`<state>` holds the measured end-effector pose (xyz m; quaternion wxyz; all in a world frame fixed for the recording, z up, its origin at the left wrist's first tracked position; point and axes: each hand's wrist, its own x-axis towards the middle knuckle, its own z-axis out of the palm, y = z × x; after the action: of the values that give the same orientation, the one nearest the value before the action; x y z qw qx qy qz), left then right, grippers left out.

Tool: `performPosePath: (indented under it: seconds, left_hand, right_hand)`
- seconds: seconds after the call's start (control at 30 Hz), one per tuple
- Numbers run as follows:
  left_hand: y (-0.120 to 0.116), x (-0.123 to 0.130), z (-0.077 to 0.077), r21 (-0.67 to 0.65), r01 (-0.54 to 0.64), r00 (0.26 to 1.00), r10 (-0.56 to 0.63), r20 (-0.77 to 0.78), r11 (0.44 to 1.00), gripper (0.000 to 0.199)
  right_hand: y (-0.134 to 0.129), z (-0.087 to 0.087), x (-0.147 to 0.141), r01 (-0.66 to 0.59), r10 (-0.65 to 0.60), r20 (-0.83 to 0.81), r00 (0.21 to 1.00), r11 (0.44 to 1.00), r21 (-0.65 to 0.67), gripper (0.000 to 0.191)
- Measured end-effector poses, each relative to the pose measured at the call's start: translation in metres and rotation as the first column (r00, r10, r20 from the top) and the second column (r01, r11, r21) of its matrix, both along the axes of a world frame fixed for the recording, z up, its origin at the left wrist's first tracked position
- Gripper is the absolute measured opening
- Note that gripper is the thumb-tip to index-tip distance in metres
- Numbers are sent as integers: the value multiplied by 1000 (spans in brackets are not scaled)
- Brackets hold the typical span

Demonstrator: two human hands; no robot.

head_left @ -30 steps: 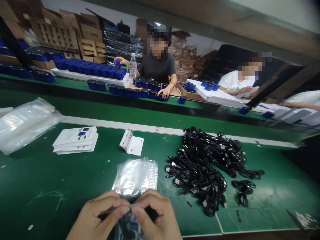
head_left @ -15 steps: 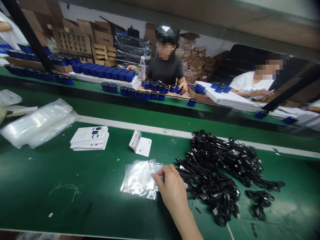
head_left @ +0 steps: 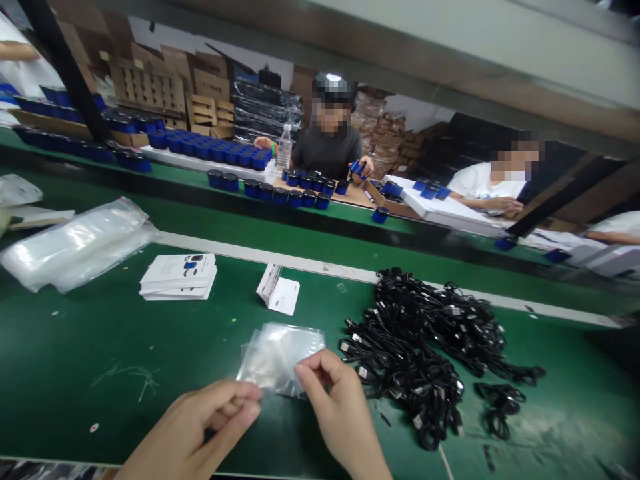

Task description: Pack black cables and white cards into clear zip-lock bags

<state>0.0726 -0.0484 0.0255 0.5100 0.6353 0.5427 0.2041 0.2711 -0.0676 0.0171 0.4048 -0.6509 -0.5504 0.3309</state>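
- The left hand [head_left: 197, 423] has its fingers [head_left: 240, 403] curled, tips pinched together with nothing visible between them, just beside the lower edge of the bag.
- The right hand [head_left: 337, 407] has its fingers [head_left: 313, 363] bent, tips touching the lower right part of the bag; I cannot tell whether they grip it or only rest on it.
- A clear resealable plastic bag [head_left: 280, 357] lies flat on the green worktop [head_left: 85, 347], directly above and between the fingers of both hands.
- A tangled heap of black USB cables [head_left: 420, 353] lies to the right of the right fingers, near them but not touching.
- Up and to the left of the fingers sit a stack of white printed cards [head_left: 177, 277] and a small folded white card [head_left: 279, 293].
- A pile of clear plastic bags [head_left: 75, 247] lies farther left, well apart from the fingers.
- Across the far bench, a co-worker in a dark T-shirt [head_left: 327, 157] handles blue-and-black round jars [head_left: 265, 192].
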Motion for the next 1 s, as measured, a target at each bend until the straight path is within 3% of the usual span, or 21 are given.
performPosePath:
  seconds: [0.07, 0.17, 0.33, 0.47, 0.63, 0.8, 1.0]
  left_hand:
    - [11, 16, 7, -113, 16, 996, -5, 95, 993, 37]
    - [17, 30, 9, -184, -84, 971, 122, 206, 979, 35]
    - [10, 26, 8, -243, -110, 942, 179, 285, 964, 28]
    - [6, 26, 13, -206, -201, 938, 249, 242, 958, 28]
    - [6, 30, 14, -205, -166, 957, 208, 203, 965, 31]
    - [6, 34, 12, -202, -153, 963, 191, 188, 967, 30]
    - [11, 30, 11, -21, 36, 998, -34, 54, 999, 35]
  right_hand:
    - [-8, 1, -10, -9, 3, 41, 999, 991, 135, 17]
    - [-15, -1, -24, -21, -7, 110, 994, 966, 256, 16]
    - [-14, -1, -34, -38, 30, 41, 999, 981, 191, 14]
    - [-10, 4, -32, -89, 94, -46, 994, 990, 112, 16]
    - [-9, 6, -26, -111, 110, -122, 986, 994, -7, 18]
    - [-9, 3, -23, -110, 104, -144, 984, 993, -37, 18]
    - [-8, 2, -21, -129, 128, -101, 987, 992, 2, 17]
